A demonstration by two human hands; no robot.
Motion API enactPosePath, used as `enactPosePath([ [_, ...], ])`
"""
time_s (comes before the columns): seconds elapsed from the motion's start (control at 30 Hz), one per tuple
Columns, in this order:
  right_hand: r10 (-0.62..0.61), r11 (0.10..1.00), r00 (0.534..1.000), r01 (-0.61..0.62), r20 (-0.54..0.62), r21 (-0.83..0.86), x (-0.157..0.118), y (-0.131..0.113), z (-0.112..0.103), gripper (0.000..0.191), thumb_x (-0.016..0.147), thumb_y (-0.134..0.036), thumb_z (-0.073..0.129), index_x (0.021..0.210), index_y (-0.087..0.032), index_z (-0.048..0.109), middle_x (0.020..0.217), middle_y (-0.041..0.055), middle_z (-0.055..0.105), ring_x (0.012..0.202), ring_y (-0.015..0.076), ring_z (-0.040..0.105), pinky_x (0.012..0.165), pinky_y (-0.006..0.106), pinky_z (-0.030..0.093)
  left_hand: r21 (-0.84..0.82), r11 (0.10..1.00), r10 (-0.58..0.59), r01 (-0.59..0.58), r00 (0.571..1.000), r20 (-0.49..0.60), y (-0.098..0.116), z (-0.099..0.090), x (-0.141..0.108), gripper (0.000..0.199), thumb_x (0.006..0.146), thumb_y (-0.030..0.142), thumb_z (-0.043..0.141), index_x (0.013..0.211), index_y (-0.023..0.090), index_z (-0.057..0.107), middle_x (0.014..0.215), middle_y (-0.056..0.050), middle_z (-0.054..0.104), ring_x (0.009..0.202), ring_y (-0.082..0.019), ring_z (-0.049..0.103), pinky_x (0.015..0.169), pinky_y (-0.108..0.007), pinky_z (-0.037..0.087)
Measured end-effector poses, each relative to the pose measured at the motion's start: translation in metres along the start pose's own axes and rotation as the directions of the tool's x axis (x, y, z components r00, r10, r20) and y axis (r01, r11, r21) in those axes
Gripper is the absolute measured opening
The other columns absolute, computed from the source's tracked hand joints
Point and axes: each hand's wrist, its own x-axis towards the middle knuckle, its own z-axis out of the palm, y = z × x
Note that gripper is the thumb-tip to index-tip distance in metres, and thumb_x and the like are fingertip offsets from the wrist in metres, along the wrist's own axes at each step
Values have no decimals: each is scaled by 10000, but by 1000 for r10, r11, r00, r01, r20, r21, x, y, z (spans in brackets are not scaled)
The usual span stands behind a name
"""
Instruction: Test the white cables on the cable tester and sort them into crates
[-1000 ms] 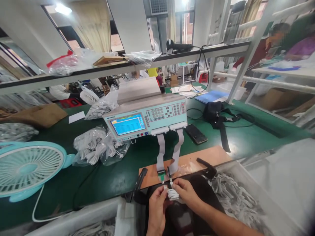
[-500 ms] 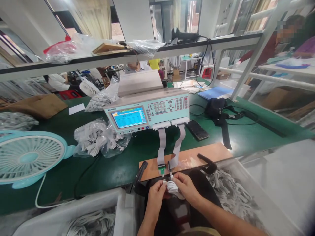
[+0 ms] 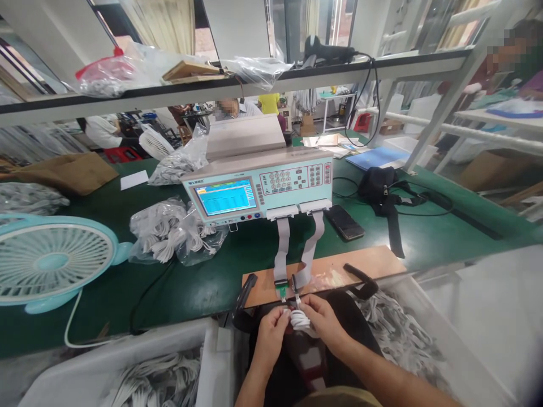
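Note:
A coiled white cable (image 3: 300,320) hangs between my two hands at the front edge of the wooden board (image 3: 335,272). My left hand (image 3: 275,330) is closed on one connector of the cable, close below the small green circuit board (image 3: 283,291). Pinched in my right hand (image 3: 319,316) is the other end of the cable, at the black-ended right ribbon cable (image 3: 311,249). The left ribbon cable (image 3: 281,249) runs from the green board up to the tester (image 3: 258,186), whose screen is lit blue.
A turquoise fan (image 3: 53,263) stands at the left. Bagged cables (image 3: 159,229) lie beside the tester, a phone (image 3: 344,222) and black pouch (image 3: 375,186) to its right. Bins of cables (image 3: 207,350) flank my lap. A shelf (image 3: 254,85) crosses above; people sit beyond.
The view has shifted slightly. My left hand and its connector have come up a little nearer the green board. My right hand keeps its hold.

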Motion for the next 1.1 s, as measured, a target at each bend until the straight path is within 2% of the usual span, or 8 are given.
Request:
enactPosePath([
  [0.13, 132, 985, 991, -127, -36, 117, 0, -5, 7, 361, 633, -483, 704, 610, -160, 544, 528, -22, 528, 482, 100, 429, 476, 225, 334, -7, 999, 32, -32, 999, -7, 2, -2, 1, 406, 703, 513, 607, 756, 123, 704, 616, -36, 625, 584, -169, 541, 539, -242, 455],
  [0.23, 170, 973, 984, -158, -55, 168, 1, -7, 10, 370, 598, -482, 730, 607, -156, 556, 525, -17, 544, 471, 99, 430, 469, 223, 330, -14, 999, 43, -42, 999, 20, 4, -3, 1, 369, 742, 487, 584, 703, 134, 683, 592, -19, 599, 583, -158, 529, 563, -237, 443],
  [0.43, 172, 973, 984, -164, -38, 164, 0, -9, 9, 395, 596, -509, 733, 621, -155, 558, 536, -25, 547, 478, 91, 426, 493, 222, 321, -16, 998, 53, -53, 998, -31, 0, -2, 4, 311, 759, 420, 573, 623, 148, 638, 567, 7, 566, 564, -138, 495, 559, -218, 410],
  [0.63, 190, 970, 982, -184, -20, 161, 0, -9, 8, 427, 605, -541, 719, 616, -157, 534, 522, -31, 527, 473, 86, 404, 491, 220, 298, 41, 995, 88, -86, 996, -28, -4, -4, 8, 276, 758, 352, 570, 586, 142, 618, 546, 11, 537, 567, -135, 489, 552, -212, 398],
  [0.9, 185, 974, 983, -184, 7, 129, 0, -14, 6, 431, 593, -551, 720, 627, -153, 558, 531, -30, 523, 491, 92, 412, 511, 225, 316, -171, 985, -5, -12, 995, -100, 1, 11, 2, 294, 749, 380, 597, 631, 115, 644, 573, -6, 574, 559, -122, 491, 541, -213, 377],
  [1.1, 185, 976, 983, -184, 8, 115, -1, -13, 4, 414, 612, -540, 712, 627, -160, 550, 528, -33, 506, 503, 100, 421, 521, 228, 334, -113, 993, 26, -44, 987, -157, -5, 14, 2, 313, 750, 409, 587, 605, 133, 612, 563, 25, 529, 553, -108, 443, 544, -205, 354],
])
